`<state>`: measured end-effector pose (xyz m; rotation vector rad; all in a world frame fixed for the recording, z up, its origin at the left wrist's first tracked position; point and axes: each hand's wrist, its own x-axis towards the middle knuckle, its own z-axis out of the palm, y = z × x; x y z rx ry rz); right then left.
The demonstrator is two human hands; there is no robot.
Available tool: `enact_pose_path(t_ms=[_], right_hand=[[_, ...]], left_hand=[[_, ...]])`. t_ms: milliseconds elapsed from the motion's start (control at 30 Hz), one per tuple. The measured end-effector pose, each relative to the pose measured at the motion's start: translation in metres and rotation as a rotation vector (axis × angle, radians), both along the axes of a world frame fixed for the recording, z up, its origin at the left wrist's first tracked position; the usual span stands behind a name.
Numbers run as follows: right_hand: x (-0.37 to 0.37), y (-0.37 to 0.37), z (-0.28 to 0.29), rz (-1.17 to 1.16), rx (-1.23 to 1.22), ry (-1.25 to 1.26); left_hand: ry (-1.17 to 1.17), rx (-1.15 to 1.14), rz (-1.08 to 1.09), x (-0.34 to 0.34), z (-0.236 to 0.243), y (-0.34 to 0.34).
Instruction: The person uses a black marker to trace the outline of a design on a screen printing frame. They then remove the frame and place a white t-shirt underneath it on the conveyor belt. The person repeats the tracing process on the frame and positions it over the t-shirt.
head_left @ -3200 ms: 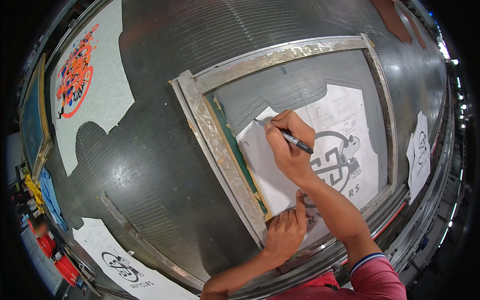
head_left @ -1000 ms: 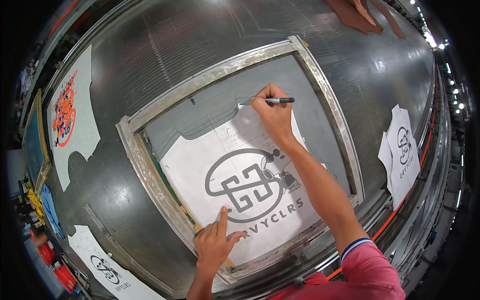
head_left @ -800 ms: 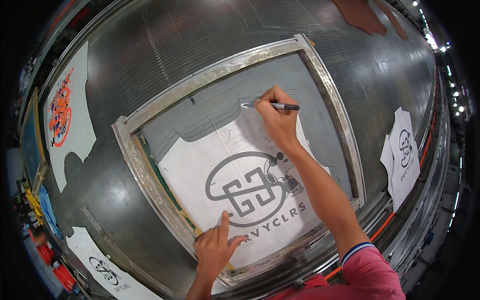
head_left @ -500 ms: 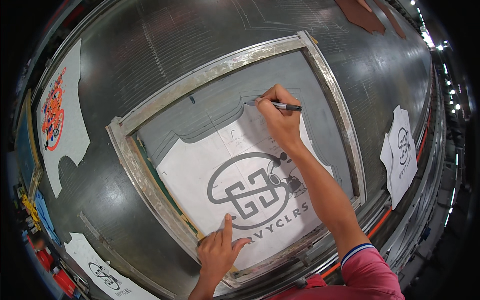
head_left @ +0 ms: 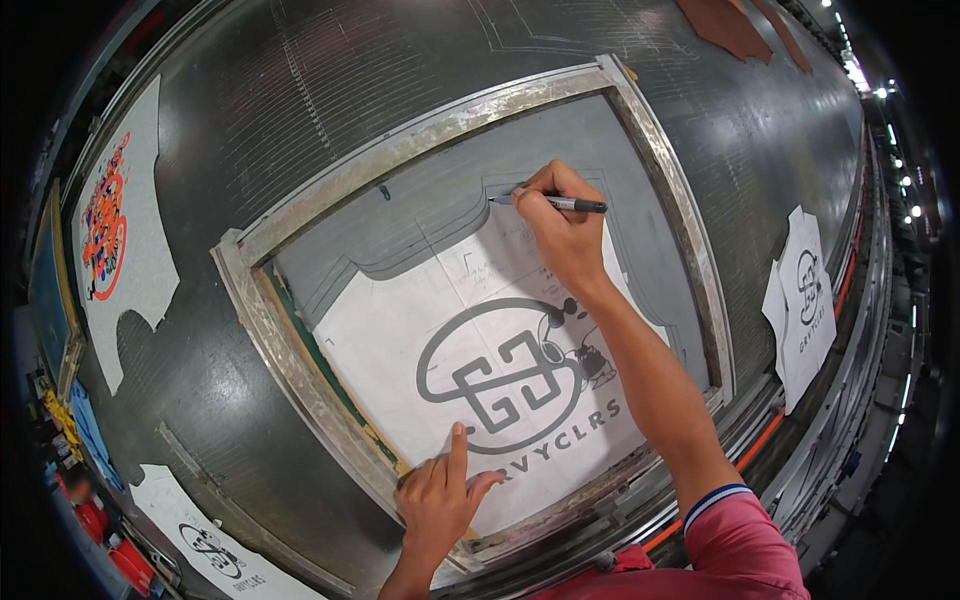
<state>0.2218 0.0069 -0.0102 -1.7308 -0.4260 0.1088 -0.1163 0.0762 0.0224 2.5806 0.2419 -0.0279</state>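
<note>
My right hand (head_left: 565, 230) grips a black-and-silver marker pen (head_left: 575, 204), its tip at a stepped pencil-like outline near the top of the grey mesh screen (head_left: 430, 190). A white pattern sheet (head_left: 380, 360), bearing a large grey round emblem, lettering and a cartoon figure, shows within the screen's scuffed metal frame (head_left: 470, 108). Whether the sheet is under the mesh I cannot tell for sure. My left hand (head_left: 440, 500) lies at the lower left, fingers apart, index fingertip touching the sheet near the emblem.
The dark metal table (head_left: 210, 380) holds a pale cut piece with orange print (head_left: 135, 230) at left, brown pieces (head_left: 725, 25) at top right, printed white sheets at right (head_left: 800, 340) and lower left (head_left: 175, 500). A wooden-edged screen (head_left: 55, 280) stands beyond the left edge.
Since the oldest frame, my right hand and pen have moved up to the pattern's upper right edge, and my left hand has shifted. A person's hand seen earlier at the brown pieces is out of sight.
</note>
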Motion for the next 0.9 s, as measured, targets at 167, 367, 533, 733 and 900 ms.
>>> enact_pose_path(t_ms=[167,367,533,733,900], right_hand=[[-0.0004,-0.0027,0.0020,0.014,0.008,0.026],[-0.0028,-0.0016,0.0025,0.026,0.026,0.040],[-0.0042,-0.0031,0.0029,0.038,0.038,0.064],[-0.0058,-0.0031,0.0002,0.042,0.052,0.041],[-0.0064,-0.0044,-0.0022,0.048,0.034,0.029]], left_hand=[[0.025,-0.015,0.010,0.0028,0.0051,-0.0011],[0.013,-0.008,0.010,0.0013,0.0028,-0.0017],[-0.009,0.013,0.011,-0.0011,-0.0016,-0.0017],[-0.005,0.014,0.007,-0.0017,-0.0023,-0.0018],[0.043,-0.017,0.009,0.0015,0.0034,-0.0015]])
